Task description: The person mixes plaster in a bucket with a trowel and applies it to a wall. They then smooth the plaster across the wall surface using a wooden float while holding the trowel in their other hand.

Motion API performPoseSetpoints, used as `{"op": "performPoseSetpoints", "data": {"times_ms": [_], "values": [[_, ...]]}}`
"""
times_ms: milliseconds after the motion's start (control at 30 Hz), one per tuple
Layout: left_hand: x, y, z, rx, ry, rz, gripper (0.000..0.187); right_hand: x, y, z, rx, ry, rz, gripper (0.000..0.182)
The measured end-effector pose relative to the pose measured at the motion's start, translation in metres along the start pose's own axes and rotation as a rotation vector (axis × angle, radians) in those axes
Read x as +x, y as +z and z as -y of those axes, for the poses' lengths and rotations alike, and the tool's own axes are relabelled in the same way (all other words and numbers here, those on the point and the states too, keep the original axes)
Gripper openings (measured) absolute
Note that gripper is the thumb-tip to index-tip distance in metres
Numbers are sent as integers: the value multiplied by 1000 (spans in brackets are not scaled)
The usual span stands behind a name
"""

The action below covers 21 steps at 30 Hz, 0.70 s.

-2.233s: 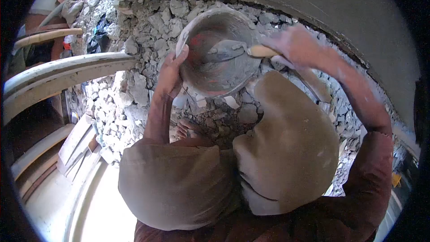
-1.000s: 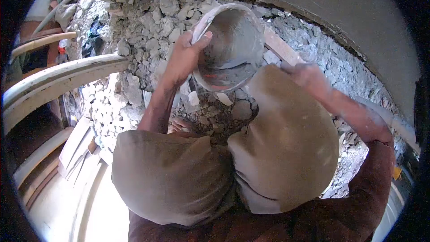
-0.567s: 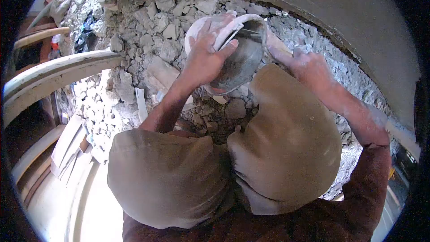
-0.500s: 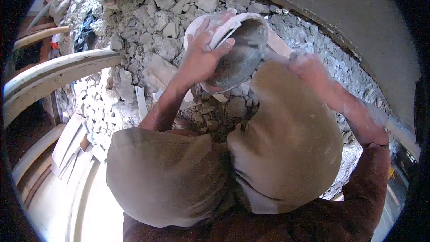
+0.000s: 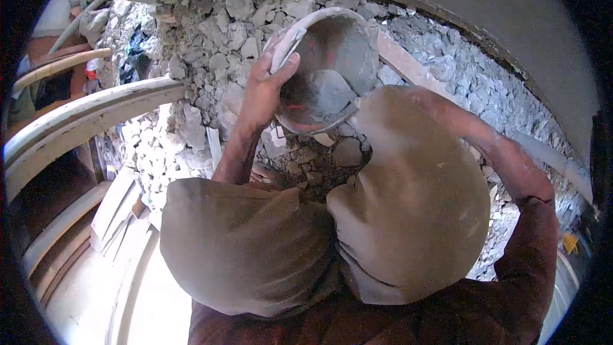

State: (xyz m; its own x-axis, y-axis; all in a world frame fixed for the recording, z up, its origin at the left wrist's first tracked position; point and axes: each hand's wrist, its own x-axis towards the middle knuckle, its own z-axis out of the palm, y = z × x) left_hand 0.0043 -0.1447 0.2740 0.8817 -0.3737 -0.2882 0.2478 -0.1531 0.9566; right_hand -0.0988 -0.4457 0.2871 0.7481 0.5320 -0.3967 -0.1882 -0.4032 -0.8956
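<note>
A grey, plaster-smeared mixing bowl (image 5: 367, 45) is tipped toward me above the rubble. My left hand (image 5: 265, 86) is closed on its left rim, with the thumb over the edge. Inside the bowl lies the grey blade of a trowel (image 5: 331, 92), its handle end leading out past the lower right rim behind my knee. My right hand (image 5: 408, 92) is mostly hidden behind that knee, on the trowel's handle side; its fingers do not show. Reddish streaks mark the bowl's inner wall.
Broken rubble (image 5: 217, 45) covers the ground around the bowl. A pale flat strip (image 5: 408, 61) lies right of it. A smooth wall (image 5: 460, 0) curves along the far side. Curved pale frames (image 5: 89, 105) stand at left. My knees (image 5: 415, 198) rise close below the bowl.
The bowl's opening has turned more toward me, and the trowel blade now shows inside it. My right hand has moved down-left behind the knee. My left hand stays on the rim.
</note>
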Motion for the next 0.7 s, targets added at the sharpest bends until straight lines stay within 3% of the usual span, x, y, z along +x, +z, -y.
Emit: {"op": "performPoseSetpoints", "data": {"times_ms": [67,133,167,233,267,333,367,467,600,667,700], "values": [[-1,0,-1,31,1,-17,49,-10,-3,-8,82,-88,-38,51],[0,1,-6,53,6,-42,50,-25,-20,10,595,340,-16,55],[-2,1,-14,53,-48,-4,50,-28,-31,18,591,349,-8,55],[-10,5,-21,52,-112,35,50,-31,-52,34,95,256,-27,53],[-9,8,-24,89,-119,47,52,-32,-58,44,93,253,-30,53],[-9,12,-22,123,-129,63,53,-31,-62,62,-774,199,-129,59],[-6,13,-16,159,-58,95,54,-28,-57,69,-977,194,-151,61],[-1,14,-2,304,106,109,56,-18,-46,76,-937,251,-42,49],[-3,13,8,381,205,46,56,-13,-26,54,-857,238,79,54],[-5,5,3,226,109,47,54,-16,-21,39,-202,61,-26,51],[-4,1,0,69,18,55,52,-16,-23,33,-204,56,-26,51]]}}
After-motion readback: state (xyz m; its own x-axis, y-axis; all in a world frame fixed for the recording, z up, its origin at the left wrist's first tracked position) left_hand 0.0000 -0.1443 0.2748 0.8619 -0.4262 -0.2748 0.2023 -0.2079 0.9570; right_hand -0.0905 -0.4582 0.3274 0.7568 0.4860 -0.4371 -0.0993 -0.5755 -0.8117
